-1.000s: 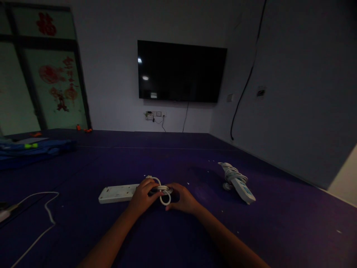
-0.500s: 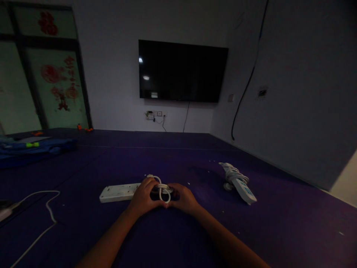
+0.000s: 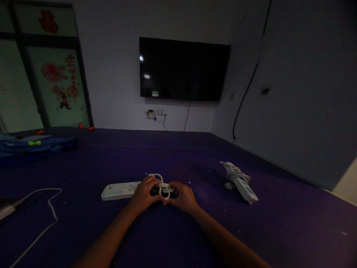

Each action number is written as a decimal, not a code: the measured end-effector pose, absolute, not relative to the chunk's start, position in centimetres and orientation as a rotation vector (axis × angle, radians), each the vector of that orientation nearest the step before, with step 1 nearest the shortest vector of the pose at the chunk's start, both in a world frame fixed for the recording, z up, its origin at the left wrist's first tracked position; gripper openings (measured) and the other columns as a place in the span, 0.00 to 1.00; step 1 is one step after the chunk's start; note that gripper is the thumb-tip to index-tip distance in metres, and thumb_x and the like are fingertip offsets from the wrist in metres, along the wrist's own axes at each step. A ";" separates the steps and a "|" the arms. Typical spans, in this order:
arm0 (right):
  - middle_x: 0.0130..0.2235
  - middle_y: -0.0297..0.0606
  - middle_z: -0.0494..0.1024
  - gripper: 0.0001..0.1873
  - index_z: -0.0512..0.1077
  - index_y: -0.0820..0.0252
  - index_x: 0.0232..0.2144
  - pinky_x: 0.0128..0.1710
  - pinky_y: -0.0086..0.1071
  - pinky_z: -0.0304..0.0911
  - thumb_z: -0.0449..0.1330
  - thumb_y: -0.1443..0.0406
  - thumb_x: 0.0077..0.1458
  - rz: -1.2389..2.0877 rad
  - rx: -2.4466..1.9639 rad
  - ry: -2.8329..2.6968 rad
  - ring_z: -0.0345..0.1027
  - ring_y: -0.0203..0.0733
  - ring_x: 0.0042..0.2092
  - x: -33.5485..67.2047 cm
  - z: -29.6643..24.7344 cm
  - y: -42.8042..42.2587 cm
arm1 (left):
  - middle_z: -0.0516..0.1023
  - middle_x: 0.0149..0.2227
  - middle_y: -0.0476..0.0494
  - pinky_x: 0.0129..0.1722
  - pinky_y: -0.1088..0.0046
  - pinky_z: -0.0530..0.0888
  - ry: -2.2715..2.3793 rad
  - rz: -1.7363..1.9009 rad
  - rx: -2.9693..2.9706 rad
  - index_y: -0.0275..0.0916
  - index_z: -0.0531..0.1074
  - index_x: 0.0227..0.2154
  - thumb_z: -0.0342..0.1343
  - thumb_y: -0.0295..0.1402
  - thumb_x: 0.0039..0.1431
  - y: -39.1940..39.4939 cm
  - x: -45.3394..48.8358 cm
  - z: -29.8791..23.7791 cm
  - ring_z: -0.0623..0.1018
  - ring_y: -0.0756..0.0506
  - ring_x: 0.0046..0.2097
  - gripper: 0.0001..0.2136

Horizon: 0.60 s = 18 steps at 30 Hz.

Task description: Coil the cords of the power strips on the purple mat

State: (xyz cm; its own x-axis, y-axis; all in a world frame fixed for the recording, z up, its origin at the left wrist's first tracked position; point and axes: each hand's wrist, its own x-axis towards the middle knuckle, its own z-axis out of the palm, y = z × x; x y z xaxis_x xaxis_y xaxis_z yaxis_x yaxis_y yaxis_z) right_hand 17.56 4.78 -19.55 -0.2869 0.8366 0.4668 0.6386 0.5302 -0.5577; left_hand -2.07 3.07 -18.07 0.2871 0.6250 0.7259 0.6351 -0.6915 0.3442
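Observation:
A white power strip [image 3: 119, 190] lies on the purple floor, its right end behind my left hand. Its white cord [image 3: 165, 190] is bunched in loops between my two hands. My left hand [image 3: 144, 195] curves around the left side of the bundle, fingers closed on the cord. From the right, my right hand [image 3: 184, 197] closes on the same loops, and the thumbs meet in front. Some fingertips are hidden behind the cord. Farther right lies a second power strip [image 3: 244, 190], with its own cord wound around it.
A loose white cable [image 3: 51, 204] runs over the purple floor [image 3: 167, 156] at the left, joined to a white plug or adapter [image 3: 7, 212]. Blue cloth [image 3: 50, 147] lies farther back. A television [image 3: 184, 70] hangs on the far wall, and a dark cable [image 3: 247, 85] trails down the right wall.
The view has shifted slightly. The hands stay around the looped cord almost unchanged, with only a small movement of the thumbs where they meet.

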 end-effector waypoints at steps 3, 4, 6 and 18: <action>0.30 0.32 0.77 0.31 0.74 0.55 0.34 0.26 0.26 0.57 0.69 0.47 0.26 0.312 -1.231 -2.017 0.68 0.36 0.28 17.3 -19.4 4.6 | 0.75 0.37 0.44 0.43 0.60 0.71 -1.214 -1.411 -2.542 0.41 0.72 0.35 0.66 0.41 0.41 3.1 -2.1 -17.9 0.74 0.42 0.42 0.18; 0.30 0.32 0.77 0.30 0.73 0.55 0.33 0.26 0.26 0.56 0.69 0.47 0.26 0.298 -1.241 -2.012 0.68 0.36 0.29 17.2 -19.3 4.6 | 0.75 0.37 0.44 0.43 0.61 0.72 -1.211 -1.409 -2.550 0.41 0.73 0.35 0.66 0.40 0.41 3.1 -2.2 -17.8 0.74 0.42 0.41 0.17; 0.29 0.32 0.77 0.28 0.73 0.55 0.32 0.26 0.26 0.55 0.69 0.47 0.27 0.263 -1.254 -2.006 0.69 0.37 0.29 17.0 -19.2 4.5 | 0.75 0.36 0.43 0.42 0.62 0.72 -1.207 -1.396 -2.563 0.40 0.73 0.35 0.66 0.39 0.42 3.1 -2.2 -17.8 0.74 0.42 0.41 0.16; 0.26 0.30 0.76 0.18 0.72 0.55 0.25 0.25 0.26 0.51 0.67 0.50 0.35 0.168 -1.316 -1.989 0.68 0.36 0.27 16.5 -19.6 4.8 | 0.75 0.34 0.44 0.39 0.66 0.73 -1.109 -1.365 -2.519 0.39 0.72 0.32 0.61 0.32 0.49 3.5 -2.0 -18.4 0.74 0.44 0.39 0.07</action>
